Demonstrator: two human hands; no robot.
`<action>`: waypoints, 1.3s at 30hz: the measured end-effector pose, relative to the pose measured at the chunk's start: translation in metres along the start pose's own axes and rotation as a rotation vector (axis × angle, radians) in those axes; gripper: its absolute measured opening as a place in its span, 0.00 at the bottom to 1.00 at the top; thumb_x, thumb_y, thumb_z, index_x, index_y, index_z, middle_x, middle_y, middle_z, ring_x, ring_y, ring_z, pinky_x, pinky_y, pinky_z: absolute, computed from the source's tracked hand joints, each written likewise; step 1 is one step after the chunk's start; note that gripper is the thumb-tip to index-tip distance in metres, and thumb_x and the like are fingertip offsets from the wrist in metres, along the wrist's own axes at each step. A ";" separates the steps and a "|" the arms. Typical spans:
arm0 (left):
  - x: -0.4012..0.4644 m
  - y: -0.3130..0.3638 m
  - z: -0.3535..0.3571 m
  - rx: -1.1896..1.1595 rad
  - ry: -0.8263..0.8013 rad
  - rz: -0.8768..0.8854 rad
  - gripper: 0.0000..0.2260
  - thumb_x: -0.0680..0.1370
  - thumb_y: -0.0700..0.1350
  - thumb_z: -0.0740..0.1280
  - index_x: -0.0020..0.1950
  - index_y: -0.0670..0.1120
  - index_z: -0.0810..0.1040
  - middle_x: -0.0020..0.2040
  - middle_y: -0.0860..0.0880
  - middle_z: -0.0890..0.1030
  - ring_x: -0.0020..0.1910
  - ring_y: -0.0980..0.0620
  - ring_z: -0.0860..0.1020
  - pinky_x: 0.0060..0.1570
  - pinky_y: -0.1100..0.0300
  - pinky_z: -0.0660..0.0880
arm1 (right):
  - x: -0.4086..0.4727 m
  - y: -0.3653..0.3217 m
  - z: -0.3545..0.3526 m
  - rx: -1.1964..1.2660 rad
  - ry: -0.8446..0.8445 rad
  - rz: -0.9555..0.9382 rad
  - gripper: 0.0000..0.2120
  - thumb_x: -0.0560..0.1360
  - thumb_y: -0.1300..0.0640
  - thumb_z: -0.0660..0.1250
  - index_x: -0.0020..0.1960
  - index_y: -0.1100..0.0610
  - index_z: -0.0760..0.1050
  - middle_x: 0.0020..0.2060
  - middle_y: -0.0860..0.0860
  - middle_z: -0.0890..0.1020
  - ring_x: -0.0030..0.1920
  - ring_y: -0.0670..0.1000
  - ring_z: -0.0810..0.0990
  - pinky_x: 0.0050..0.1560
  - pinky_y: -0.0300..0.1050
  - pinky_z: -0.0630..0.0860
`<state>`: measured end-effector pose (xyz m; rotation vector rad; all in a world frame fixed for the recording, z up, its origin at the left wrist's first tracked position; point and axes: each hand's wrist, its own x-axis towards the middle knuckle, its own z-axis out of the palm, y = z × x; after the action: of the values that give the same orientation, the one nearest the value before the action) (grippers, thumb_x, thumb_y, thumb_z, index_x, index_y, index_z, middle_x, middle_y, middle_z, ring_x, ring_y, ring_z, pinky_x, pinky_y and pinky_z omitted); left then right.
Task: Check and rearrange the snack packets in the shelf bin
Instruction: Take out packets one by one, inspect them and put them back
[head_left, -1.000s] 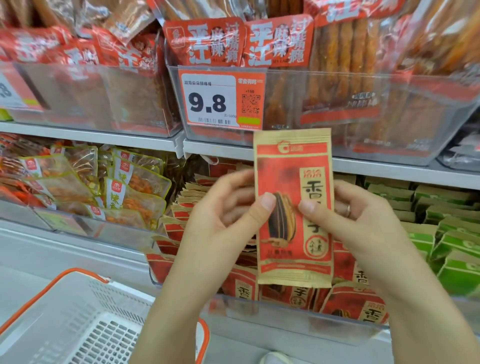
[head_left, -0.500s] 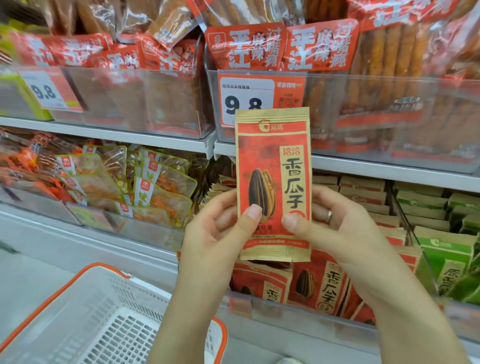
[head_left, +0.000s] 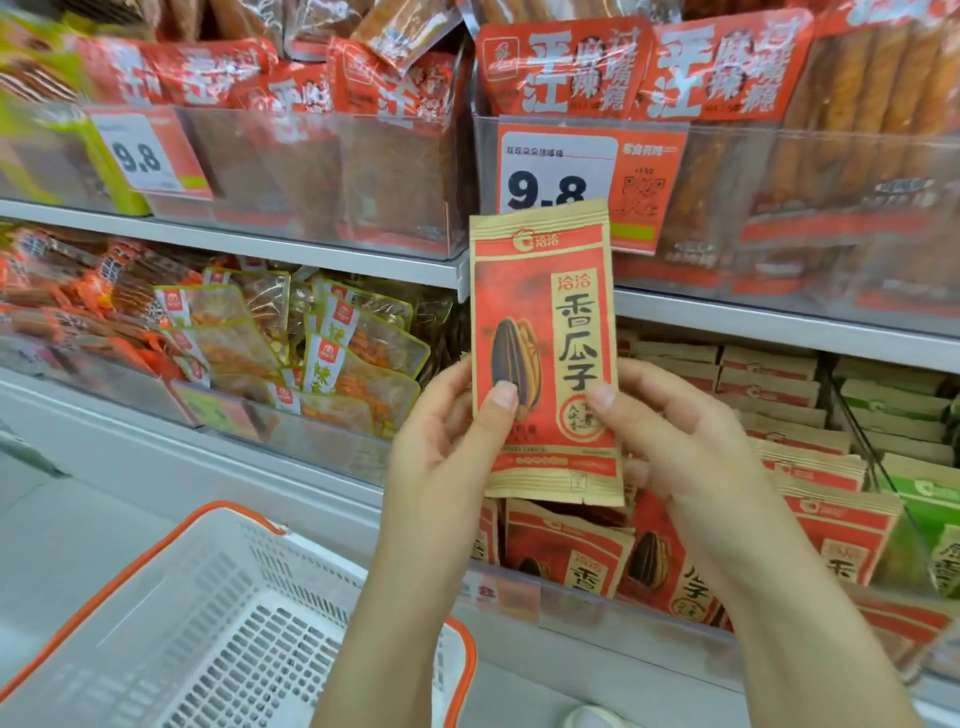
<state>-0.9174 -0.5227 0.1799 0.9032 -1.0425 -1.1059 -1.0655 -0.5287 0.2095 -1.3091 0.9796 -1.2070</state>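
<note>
A red and tan sunflower-seed packet (head_left: 543, 353) stands upright at the centre, held up in front of the shelf bin (head_left: 597, 608). The left hand (head_left: 447, 441) pinches its lower edge from 9 o'clock, thumb on the front — the right hand (head_left: 670, 431) pinches it from 3 o'clock. More matching packets (head_left: 571, 556) lie in the bin below, at 6 o'clock. A white basket with orange rim (head_left: 208, 623) sits at 8 o'clock — a 9.8 price tag (head_left: 561, 171) shows at 12.

Single head view, forward and slightly down; close on shelves (head_left: 311, 249), raised hands central
</note>
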 end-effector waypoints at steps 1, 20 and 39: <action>0.000 -0.001 0.000 0.022 0.022 0.019 0.16 0.77 0.46 0.70 0.65 0.49 0.76 0.57 0.49 0.85 0.55 0.51 0.83 0.49 0.62 0.79 | 0.000 0.000 0.000 -0.019 -0.003 -0.010 0.15 0.68 0.50 0.66 0.53 0.49 0.80 0.45 0.46 0.86 0.47 0.47 0.85 0.44 0.44 0.82; -0.005 0.010 -0.011 0.140 -0.261 -0.111 0.35 0.69 0.54 0.72 0.75 0.51 0.69 0.65 0.53 0.80 0.63 0.58 0.79 0.51 0.69 0.76 | -0.001 -0.004 0.001 0.020 0.152 -0.182 0.11 0.69 0.47 0.67 0.47 0.49 0.83 0.44 0.47 0.86 0.39 0.46 0.84 0.35 0.38 0.79; -0.010 0.011 -0.012 0.159 -0.345 -0.092 0.39 0.63 0.55 0.72 0.74 0.53 0.69 0.62 0.64 0.80 0.63 0.63 0.77 0.53 0.73 0.73 | -0.005 -0.011 -0.008 0.059 0.178 -0.216 0.06 0.68 0.48 0.70 0.41 0.47 0.84 0.39 0.47 0.86 0.42 0.44 0.84 0.37 0.35 0.77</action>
<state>-0.9043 -0.5100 0.1850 0.9124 -1.3993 -1.2999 -1.0747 -0.5240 0.2196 -1.3017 0.9369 -1.5277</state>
